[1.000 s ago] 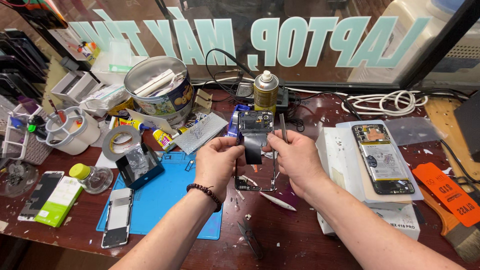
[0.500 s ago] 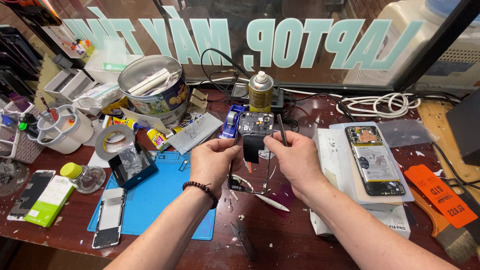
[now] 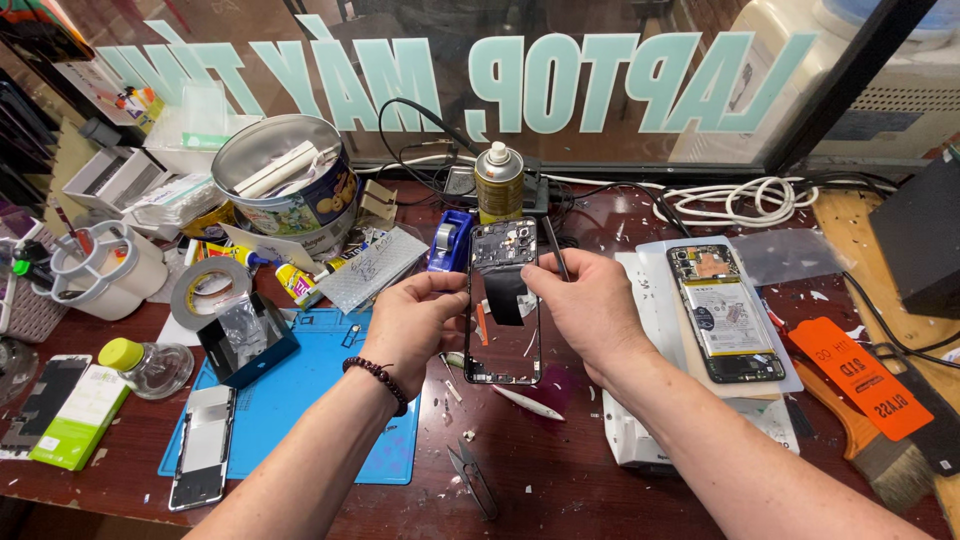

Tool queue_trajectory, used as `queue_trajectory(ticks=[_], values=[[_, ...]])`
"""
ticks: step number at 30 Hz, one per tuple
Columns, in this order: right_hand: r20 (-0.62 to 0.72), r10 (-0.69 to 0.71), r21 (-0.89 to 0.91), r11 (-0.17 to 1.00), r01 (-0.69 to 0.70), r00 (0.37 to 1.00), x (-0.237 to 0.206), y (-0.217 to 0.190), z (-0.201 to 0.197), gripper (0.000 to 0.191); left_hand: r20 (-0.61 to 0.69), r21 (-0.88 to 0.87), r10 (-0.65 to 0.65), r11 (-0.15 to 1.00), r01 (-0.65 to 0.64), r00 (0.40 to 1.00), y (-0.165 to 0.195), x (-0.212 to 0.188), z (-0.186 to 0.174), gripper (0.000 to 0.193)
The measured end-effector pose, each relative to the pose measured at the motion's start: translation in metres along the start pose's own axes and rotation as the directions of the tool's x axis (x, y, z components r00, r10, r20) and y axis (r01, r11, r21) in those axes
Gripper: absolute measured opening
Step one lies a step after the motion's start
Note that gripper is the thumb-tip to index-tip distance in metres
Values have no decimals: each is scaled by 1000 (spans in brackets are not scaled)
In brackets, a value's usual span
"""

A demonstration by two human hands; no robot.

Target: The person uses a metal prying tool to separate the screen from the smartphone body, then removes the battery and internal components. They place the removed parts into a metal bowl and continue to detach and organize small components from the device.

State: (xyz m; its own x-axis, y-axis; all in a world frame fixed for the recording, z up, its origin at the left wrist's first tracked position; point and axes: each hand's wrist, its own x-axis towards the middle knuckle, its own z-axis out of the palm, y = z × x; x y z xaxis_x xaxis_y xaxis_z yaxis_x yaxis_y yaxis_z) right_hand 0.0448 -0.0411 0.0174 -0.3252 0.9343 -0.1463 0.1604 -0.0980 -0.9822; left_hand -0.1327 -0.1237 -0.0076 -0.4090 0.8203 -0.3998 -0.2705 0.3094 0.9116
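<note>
I hold a clear phone back cover (image 3: pixel 505 300) upright above the dark red workbench (image 3: pixel 560 470). My left hand (image 3: pixel 415 320) pinches its left edge. My right hand (image 3: pixel 580 300) grips its right edge and also carries thin tweezers (image 3: pixel 553 245) between the fingers. A strip of black tape or film (image 3: pixel 505 293) hangs on the cover's middle. An opened phone (image 3: pixel 722 312) with its battery showing lies on a white pad to the right.
A blue mat (image 3: pixel 290 400) lies at left with a phone frame (image 3: pixel 203 445) and a black box (image 3: pixel 243 335). A tin of tools (image 3: pixel 285 185), tape roll (image 3: pixel 208 290), spray can (image 3: pixel 498 182), small scissors (image 3: pixel 475 480), orange tag (image 3: pixel 862 375) and white cables (image 3: pixel 735 200) surround the hands.
Both hands have stayed on the cover at about the same height. The view has shifted slightly, and the cover now stands more square to the camera.
</note>
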Motion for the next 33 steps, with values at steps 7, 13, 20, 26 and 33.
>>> queue_trajectory(ticks=[7, 13, 20, 26, 33], values=[[-1, 74, -98, 992, -73, 997, 9, 23, 9, 16, -23, 3, -47, 999, 47, 999, -14, 7, -10, 24], [-89, 149, -314, 934, -170, 985, 29, 84, 20, 16, -137, 20, -126, 991, 130, 982, -23, 32, -48, 33], [-228, 350, -562, 715, -416, 909, 33, 146, 29, 19, -245, -96, -79, 994, 57, 966, 7, 94, -139, 26], [-406, 171, -772, 462, -436, 898, 14, 120, 36, 36, -232, 639, 416, 747, -185, 879, 43, 154, -200, 46], [-356, -18, -668, 704, -241, 934, 31, 60, 111, 27, 3, 893, 544, 376, -247, 839, 38, 177, -216, 39]])
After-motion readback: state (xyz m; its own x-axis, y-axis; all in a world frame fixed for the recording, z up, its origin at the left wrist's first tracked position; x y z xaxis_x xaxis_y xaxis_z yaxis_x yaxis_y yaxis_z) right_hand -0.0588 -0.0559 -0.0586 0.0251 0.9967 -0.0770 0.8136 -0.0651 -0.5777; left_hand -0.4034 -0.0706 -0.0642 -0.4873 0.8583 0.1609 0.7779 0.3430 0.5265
